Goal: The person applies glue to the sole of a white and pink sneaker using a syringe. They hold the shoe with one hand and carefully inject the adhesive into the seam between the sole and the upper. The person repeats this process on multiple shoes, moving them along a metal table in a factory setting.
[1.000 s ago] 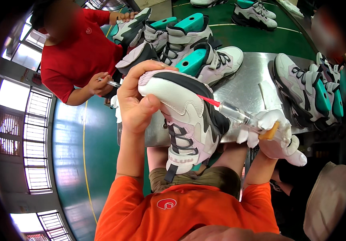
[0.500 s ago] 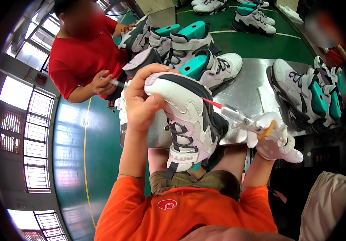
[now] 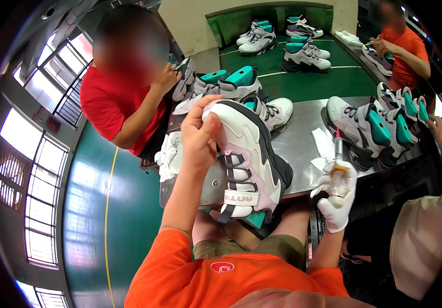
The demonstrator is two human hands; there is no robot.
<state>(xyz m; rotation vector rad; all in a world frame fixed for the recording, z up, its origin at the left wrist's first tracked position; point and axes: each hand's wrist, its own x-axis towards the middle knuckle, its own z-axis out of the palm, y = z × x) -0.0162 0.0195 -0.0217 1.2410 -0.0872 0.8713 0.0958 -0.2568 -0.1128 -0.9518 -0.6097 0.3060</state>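
Gripping the toe end of a white, pink and black sneaker (image 3: 244,133), the bare left hand (image 3: 200,136) has its fingers curled over the sole side and its thumb on the white upper. The sneaker is held up at the near edge of the metal table (image 3: 303,134), toe up and heel toward the lap. 1 teal shoe last (image 3: 255,219) shows at its lower end.

The right hand (image 3: 338,197), in a white glove, is closed around a syringe (image 3: 339,150), whose red nozzle (image 3: 338,133) points away from the body. That nozzle is well apart from the held sneaker and close to the lasted sneakers (image 3: 340,110) on the table's right; a crumpled white sheet (image 3: 323,146) lies just left of it.

As I judge it, the step in hand is presenting the sneaker's sole edge, with the syringe held aside. Putting nozzle to seam would call for the right hand to come leftward and tilt the syringe, while the left hand steadies the toe. Whether liquid sits at the nozzle is too small to tell.
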